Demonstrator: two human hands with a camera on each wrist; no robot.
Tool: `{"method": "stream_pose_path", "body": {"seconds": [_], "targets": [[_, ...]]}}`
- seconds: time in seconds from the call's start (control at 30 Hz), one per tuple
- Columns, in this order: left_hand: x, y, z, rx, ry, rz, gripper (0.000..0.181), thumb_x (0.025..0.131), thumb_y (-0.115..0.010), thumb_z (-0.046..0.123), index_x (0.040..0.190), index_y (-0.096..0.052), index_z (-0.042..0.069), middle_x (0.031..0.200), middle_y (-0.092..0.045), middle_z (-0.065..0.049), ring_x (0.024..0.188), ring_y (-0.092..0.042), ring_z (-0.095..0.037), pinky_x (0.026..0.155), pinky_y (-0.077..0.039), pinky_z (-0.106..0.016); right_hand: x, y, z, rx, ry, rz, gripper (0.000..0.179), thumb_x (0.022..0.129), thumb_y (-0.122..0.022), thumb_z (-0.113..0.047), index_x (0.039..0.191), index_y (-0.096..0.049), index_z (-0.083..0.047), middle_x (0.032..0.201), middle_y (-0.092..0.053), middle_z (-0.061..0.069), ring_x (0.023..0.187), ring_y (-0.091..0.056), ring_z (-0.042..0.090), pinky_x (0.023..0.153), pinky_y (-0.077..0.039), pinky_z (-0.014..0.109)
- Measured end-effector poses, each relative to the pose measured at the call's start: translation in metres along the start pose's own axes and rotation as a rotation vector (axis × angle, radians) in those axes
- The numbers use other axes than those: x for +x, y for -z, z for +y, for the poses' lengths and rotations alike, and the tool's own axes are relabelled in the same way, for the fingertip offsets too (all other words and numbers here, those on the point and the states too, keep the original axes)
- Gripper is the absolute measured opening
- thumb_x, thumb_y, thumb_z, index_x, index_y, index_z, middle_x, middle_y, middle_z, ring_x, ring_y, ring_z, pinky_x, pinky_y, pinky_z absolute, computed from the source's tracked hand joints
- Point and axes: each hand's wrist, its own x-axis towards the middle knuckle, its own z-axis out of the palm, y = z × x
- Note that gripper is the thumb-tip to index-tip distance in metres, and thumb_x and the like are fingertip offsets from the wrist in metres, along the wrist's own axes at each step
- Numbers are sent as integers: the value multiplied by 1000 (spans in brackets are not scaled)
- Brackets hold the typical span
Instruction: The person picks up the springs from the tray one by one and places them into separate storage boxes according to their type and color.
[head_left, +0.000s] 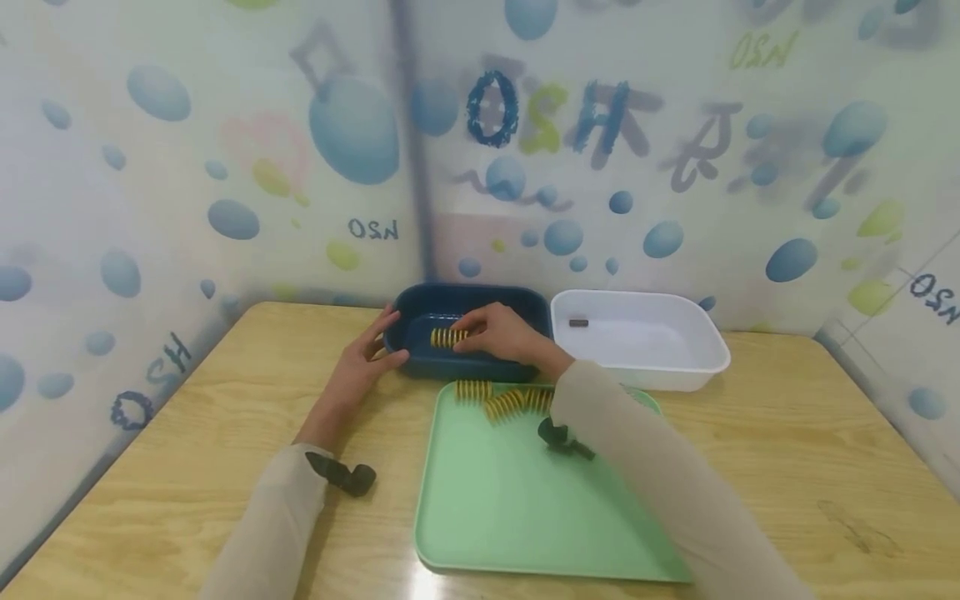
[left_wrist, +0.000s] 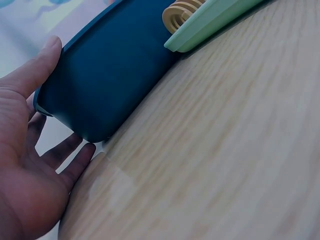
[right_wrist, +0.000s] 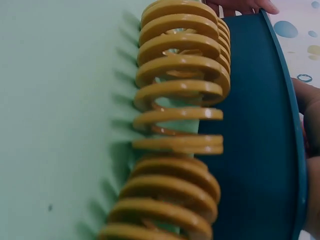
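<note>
In the head view, my right hand (head_left: 504, 332) pinches a yellow coil spring (head_left: 442, 337) between thumb and fingers, inside the outline of the dark blue bin (head_left: 465, 367). Whether the spring touches the bin floor I cannot tell. At the bin's left end, my left hand (head_left: 362, 367) rests with fingers spread. The left wrist view has that hand's thumb (left_wrist: 46, 62) along the bin rim and other fingertips by its lower corner. More yellow springs (head_left: 473, 391) lie along the back edge of the green tray (head_left: 525, 508). They fill the right wrist view, where one spring (right_wrist: 180, 65) lies closest.
Beside the blue bin stands a white bin (head_left: 652, 337) holding a small dark cylindrical piece (head_left: 578, 322). Both bins are behind the tray on a wooden table (head_left: 795, 467). A patterned wall (head_left: 480, 242) rises at the table's back. My right forearm covers part of the tray.
</note>
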Motion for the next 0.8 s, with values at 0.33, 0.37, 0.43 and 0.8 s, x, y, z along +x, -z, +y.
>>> {"method": "stream_pose_path", "body": {"seconds": [0.33, 0.37, 0.43, 0.8], "targets": [[1, 0, 2, -31, 17, -11, 63, 92, -64, 9, 148, -36, 12, 158, -16, 7, 136, -29, -39, 108, -27, -49, 16, -11, 1, 23, 3, -28, 32, 85, -74, -27, 115, -70, -17, 109, -67, -5, 93, -62, 10, 82, -50, 28], [0, 0, 5, -32, 26, -13, 63, 92, -64, 8, 149, -35, 11, 158, -16, 6, 136, -28, -39, 108, -27, -50, 18, -12, 2, 18, 10, -31, 32, 85, -74, -27, 115, -70, -16, 109, -67, -4, 94, -62, 11, 83, -50, 28], [-2, -2, 14, -31, 34, -17, 64, 92, -64, 8, 149, -34, 8, 159, -15, 3, 136, -27, -42, 108, -27, -50, 21, -14, 2, 2, 14, -39, 33, 85, -74, -27, 115, -70, -15, 110, -67, -3, 96, -62, 11, 84, -50, 29], [0, 0, 5, -22, 32, -4, 64, 92, -65, 13, 149, -36, 13, 158, -17, 9, 136, -30, -37, 107, -29, -49, 35, -22, -2, -57, 9, -102, 34, 85, -74, -27, 115, -70, -11, 111, -68, 1, 105, -61, 16, 92, -47, 30]]}}
